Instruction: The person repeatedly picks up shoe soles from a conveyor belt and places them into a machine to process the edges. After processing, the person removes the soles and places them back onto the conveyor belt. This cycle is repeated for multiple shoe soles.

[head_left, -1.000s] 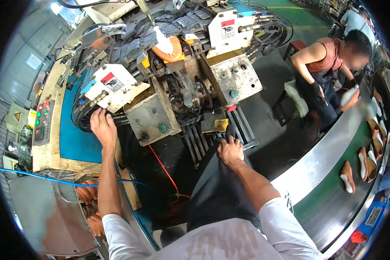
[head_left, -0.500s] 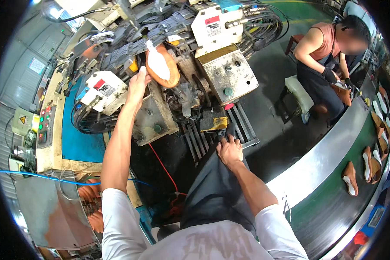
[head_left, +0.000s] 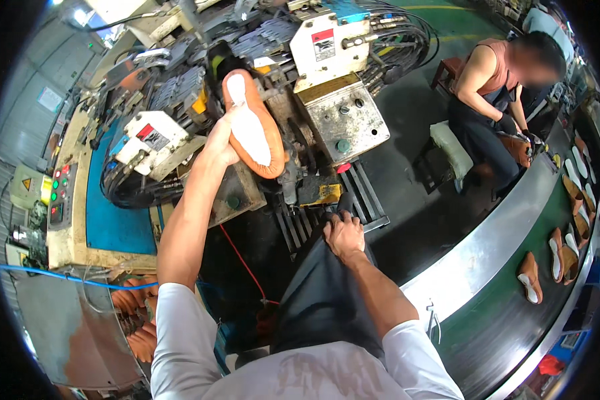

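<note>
Left hand: left hand (head_left: 221, 140) raised to the machine, fingers wrapped around the edge of an orange shoe upper (head_left: 252, 127), thumb side toward the camera.
Shoe upper: orange upper mounted on a last, white insole face turned up toward the camera, toe pointing toward the lower right; held in front of the machine's central clamps, above the dark pincers.
Right hand: right hand (head_left: 344, 233) resting palm down on the person's own dark-trousered knee (head_left: 327, 293), fingers loosely spread and holding nothing.
Machine: shoe-lasting machine (head_left: 340, 120) with grey metal housings, black hoses and cables, and white panels bearing red-and-black warning labels.
Control box: beige panel (head_left: 59, 193) at the left with green and red buttons, beside a blue mat (head_left: 117, 220).
Footboard: ribbed metal grating (head_left: 363, 200) at the foot of the machine, just ahead of the knee.
Red cable: thin red lead (head_left: 243, 263) running down from the machine toward the floor.
Conveyor: curved belt (head_left: 507, 320) with a steel rim at the right, carrying several orange shoes (head_left: 530, 277) with white insoles.
Co-worker: seated person (head_left: 493, 100) in a sleeveless top at the far side, hands on a shoe at the belt's edge.
Stock: further orange uppers (head_left: 137, 313) piled low at the left, partly hidden.
</note>
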The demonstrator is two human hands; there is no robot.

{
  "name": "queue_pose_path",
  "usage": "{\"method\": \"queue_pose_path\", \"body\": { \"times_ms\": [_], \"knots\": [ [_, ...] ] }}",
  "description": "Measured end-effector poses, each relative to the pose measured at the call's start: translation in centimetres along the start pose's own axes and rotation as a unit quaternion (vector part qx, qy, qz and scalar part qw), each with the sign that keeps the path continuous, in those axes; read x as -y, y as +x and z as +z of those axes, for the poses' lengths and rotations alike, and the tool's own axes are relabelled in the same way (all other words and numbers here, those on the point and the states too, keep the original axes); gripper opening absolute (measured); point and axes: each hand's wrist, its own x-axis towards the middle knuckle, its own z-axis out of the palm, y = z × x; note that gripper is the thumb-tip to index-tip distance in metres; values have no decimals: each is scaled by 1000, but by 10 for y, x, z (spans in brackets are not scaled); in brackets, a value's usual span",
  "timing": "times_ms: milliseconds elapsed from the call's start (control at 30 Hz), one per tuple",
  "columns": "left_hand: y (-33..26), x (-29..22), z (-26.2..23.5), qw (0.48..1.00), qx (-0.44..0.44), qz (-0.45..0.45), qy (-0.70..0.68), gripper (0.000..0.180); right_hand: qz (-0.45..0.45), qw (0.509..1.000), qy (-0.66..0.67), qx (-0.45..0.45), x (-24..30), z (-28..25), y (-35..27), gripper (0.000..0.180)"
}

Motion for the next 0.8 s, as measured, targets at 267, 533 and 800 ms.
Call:
{"method": "queue_pose_path", "body": {
  "times_ms": [267, 533, 800],
  "knots": [
    [-193, 87, -55, 995, 4, 87, -51, 30, -116, 991, -3, -67, -11, -3, -16, 40],
    [-442, 221, -219, 970, -232, 74, 23, 75, -169, 981, 50, -80, -36, 20, -12, 46],
    [-688, 283, -401, 719, -646, -45, 252, 96, -265, 963, -3, -48, -58, 29, 10, 53]
  ]
}}
